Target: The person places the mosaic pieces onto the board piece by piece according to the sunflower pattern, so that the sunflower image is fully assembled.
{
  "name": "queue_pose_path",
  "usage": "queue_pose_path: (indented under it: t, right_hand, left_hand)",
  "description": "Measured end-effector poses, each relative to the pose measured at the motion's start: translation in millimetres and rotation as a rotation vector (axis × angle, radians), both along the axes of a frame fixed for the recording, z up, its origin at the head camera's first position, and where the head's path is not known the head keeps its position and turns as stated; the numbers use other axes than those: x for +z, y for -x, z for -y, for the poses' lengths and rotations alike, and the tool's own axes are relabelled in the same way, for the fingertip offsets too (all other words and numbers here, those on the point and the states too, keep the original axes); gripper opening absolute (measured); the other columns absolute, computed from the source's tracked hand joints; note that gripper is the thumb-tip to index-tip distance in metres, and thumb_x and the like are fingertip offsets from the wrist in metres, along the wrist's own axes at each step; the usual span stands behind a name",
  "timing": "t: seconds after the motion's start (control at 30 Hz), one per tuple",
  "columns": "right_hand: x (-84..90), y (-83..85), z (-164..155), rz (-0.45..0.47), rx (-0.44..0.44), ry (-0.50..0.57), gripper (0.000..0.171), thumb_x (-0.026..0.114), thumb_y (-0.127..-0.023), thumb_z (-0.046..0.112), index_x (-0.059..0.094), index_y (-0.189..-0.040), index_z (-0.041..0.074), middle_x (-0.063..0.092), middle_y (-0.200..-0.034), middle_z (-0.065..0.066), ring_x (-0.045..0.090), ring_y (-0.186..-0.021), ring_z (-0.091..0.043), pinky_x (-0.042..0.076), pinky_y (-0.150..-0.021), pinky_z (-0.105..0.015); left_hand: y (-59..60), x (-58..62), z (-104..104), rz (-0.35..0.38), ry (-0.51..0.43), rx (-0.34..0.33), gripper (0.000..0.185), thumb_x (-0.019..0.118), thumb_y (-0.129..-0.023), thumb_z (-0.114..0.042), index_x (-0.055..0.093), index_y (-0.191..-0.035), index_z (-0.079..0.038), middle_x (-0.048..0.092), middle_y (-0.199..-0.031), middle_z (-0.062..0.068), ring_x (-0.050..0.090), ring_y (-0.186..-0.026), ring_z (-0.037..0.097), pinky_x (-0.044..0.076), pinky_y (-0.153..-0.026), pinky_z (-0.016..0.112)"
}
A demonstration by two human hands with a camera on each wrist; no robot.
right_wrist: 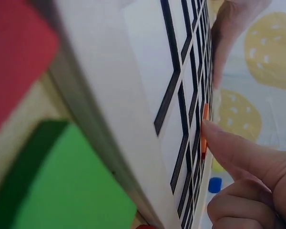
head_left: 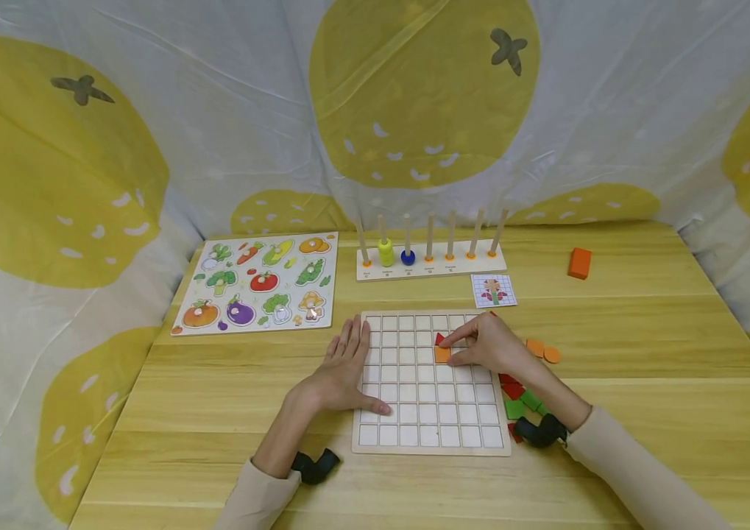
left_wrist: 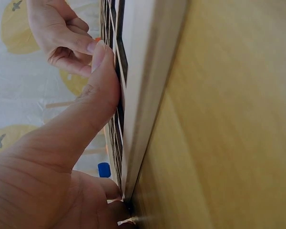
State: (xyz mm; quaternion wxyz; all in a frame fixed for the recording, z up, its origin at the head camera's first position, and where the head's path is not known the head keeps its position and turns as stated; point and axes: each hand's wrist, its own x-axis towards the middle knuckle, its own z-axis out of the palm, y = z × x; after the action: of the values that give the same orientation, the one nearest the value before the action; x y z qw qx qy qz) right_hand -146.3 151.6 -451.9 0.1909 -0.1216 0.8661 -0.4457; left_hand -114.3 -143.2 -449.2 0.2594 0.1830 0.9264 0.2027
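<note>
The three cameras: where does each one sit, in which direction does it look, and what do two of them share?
Head: sits above the table, looks forward and down at the grid board; both forearms show, the left hand flat on the board, the right hand on an orange tile.
Left wrist: sits low at the board's edge, looks along it; the left thumb shows.
Right wrist: sits low at the board's other side, looks across it; a finger touches the orange tile.
Shared: board in all views, tile in two.

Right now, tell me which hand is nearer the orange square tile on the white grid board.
Right hand: its fingers touch the orange square tile. Left hand rests on the board's left edge.
</note>
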Motion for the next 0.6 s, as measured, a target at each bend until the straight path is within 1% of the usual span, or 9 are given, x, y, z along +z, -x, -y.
queue_pose_path:
  t: [0.1,0.23,0.33,0.47,0.6]
  right_hand:
    - [1.4,-0.4,-4.8,0.003,0.009,0.009,0.023,0.089,-0.080,0.013,0.084,-0.102,0.010,0.040,-0.049,0.007,0.027,-0.056,-0.008,0.025,-0.052,-0.022]
    - [5.3,-0.3,-20.9,-0.003,0.003,0.015,0.024,0.086,-0.084,0.016,0.083,-0.107,0.011,0.032,-0.052,0.007,0.026,-0.051,-0.008,0.023,-0.049,-0.021]
    - [9.0,0.1,-38.3,0.015,-0.033,0.017,0.026,0.084,-0.087,0.020,0.082,-0.112,0.011,0.031,-0.056,0.006,0.028,-0.052,-0.010,0.023,-0.048,-0.022]
    - [11.8,-0.3,-62.0,0.074,-0.100,0.030,0.030,0.083,-0.089,0.023,0.080,-0.115,0.009,0.031,-0.058,0.006,0.029,-0.053,-0.010,0.024,-0.048,-0.024]
    - [10.0,-1.1,-80.0,0.091,-0.135,0.033,0.030,0.083,-0.088,0.024,0.080,-0.114,0.008,0.028,-0.058,0.006,0.027,-0.053,-0.009,0.024,-0.048,-0.025]
  left_hand:
    - [0.0,0.1,-0.1,0.000,-0.002,0.000,0.144,0.088,-0.076,-0.055,-0.012,-0.163,0.000,-0.025,-0.171,0.017,-0.021,-0.160,0.036,-0.003,-0.132,0.056]
    - [0.4,0.2,0.0,0.003,-0.010,0.001,0.144,0.088,-0.076,-0.055,-0.012,-0.163,0.000,-0.025,-0.170,0.017,-0.022,-0.160,0.036,-0.003,-0.132,0.056]
    - [0.7,0.0,-0.1,0.002,-0.012,0.000,0.144,0.089,-0.076,-0.055,-0.012,-0.163,0.000,-0.025,-0.171,0.017,-0.021,-0.160,0.036,-0.003,-0.132,0.056]
    - [0.9,-0.6,-0.1,0.002,-0.007,-0.002,0.144,0.088,-0.076,-0.055,-0.012,-0.163,0.000,-0.024,-0.171,0.017,-0.021,-0.160,0.036,-0.002,-0.132,0.055]
    - [0.9,-1.1,0.4,0.004,-0.001,-0.002,0.144,0.088,-0.076,-0.056,-0.012,-0.163,-0.001,-0.025,-0.171,0.017,-0.021,-0.160,0.035,-0.003,-0.132,0.055]
